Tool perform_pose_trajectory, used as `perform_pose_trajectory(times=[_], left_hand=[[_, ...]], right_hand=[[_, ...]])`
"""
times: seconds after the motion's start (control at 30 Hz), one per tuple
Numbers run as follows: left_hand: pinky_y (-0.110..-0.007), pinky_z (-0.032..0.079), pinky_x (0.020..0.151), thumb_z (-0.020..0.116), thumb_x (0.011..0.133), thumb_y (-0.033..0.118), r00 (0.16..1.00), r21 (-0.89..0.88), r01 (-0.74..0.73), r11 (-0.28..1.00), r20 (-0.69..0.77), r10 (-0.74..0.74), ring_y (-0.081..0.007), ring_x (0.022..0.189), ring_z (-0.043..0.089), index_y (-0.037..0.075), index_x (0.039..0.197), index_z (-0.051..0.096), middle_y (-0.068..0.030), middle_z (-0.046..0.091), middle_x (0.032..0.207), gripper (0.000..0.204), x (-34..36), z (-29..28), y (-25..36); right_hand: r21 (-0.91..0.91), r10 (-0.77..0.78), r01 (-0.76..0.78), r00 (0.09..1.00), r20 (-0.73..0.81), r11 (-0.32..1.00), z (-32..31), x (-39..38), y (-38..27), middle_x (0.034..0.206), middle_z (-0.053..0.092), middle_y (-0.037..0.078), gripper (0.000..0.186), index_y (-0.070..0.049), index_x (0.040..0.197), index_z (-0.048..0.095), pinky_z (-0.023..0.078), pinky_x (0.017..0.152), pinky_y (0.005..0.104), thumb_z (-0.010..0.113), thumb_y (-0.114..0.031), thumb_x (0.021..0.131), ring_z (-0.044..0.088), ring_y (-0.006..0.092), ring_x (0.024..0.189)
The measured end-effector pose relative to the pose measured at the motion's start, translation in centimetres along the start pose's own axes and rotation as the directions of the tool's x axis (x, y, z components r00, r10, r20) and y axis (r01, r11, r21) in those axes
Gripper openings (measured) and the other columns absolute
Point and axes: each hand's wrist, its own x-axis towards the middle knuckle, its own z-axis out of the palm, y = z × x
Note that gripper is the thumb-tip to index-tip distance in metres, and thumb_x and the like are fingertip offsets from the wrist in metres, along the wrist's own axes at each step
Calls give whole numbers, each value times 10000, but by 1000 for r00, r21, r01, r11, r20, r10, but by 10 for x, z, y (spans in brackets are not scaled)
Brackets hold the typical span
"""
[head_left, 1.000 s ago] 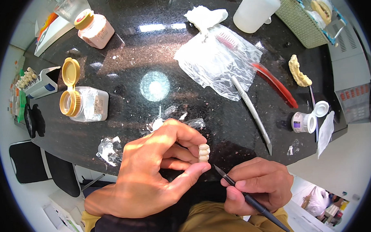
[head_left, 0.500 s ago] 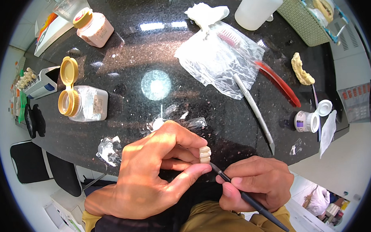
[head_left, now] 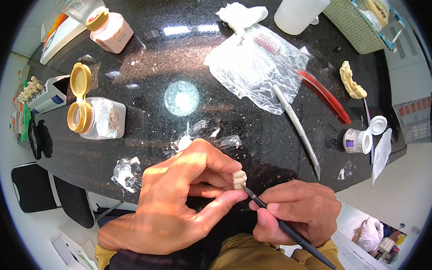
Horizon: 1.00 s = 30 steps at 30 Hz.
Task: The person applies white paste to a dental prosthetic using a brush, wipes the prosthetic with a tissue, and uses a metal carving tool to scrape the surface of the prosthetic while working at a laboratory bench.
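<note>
My left hand (head_left: 173, 200) pinches a small tooth-coloured dental bridge (head_left: 239, 180) between thumb and index finger, just past the table's near edge. Its joined tooth units stand one above another. Held like a pencil in my right hand (head_left: 299, 209) is a slim black pen-shaped tool (head_left: 296, 238) with a tapered tip. That tip meets the lower right side of the bridge, or comes very close; I cannot tell which. The left fingers hide part of the bridge.
On the dark stone table (head_left: 148, 90) are an open jar (head_left: 108, 119), a pink-filled jar (head_left: 115, 36), a clear plastic bag (head_left: 251, 62), a metal knife-like tool (head_left: 297, 132), a red curved strip (head_left: 326, 98), a dental cast (head_left: 352, 80), a small white pot (head_left: 356, 141) and a basket (head_left: 355, 25).
The bridge has turned slightly in my left fingers. The black tool's tip has shifted a little up and left, nearer the bridge. Both grips stay the same.
</note>
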Motion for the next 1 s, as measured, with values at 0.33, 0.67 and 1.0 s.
perform_pose_trajectory(times=[0.33, 0.67, 1.0], left_hand=[[-269, 639, 753, 793, 775, -114, 1000, 20, -7, 1000, 6, 7, -234, 901, 747, -51, 1054, 562, -124, 615, 995, 367, 0, -1, 0], [-268, 639, 749, 802, 767, -108, 1000, 15, -9, 1000, -4, 9, -233, 898, 747, -50, 1044, 573, -121, 614, 993, 365, 0, 0, 0], [-259, 635, 755, 815, 762, -96, 1000, 33, -7, 999, 1, 6, -219, 906, 744, -46, 1037, 583, -112, 611, 1005, 363, 1, 0, 1]], right_hand=[[5, 18, -17, 1000, -23, 1000, 0, -4, 1, 756, 707, 79, 268, -46, 833, 625, 511, 455, 256, 853, -31, 695, 656, 184, 536], [4, 9, -9, 1000, 12, 1000, 0, -2, 2, 760, 710, 90, 263, -42, 843, 635, 517, 460, 257, 855, -46, 700, 659, 183, 538], [-12, 18, -18, 1000, -14, 1000, -3, -6, 1, 750, 712, 94, 264, -37, 845, 639, 520, 463, 260, 858, -44, 697, 659, 185, 534]])
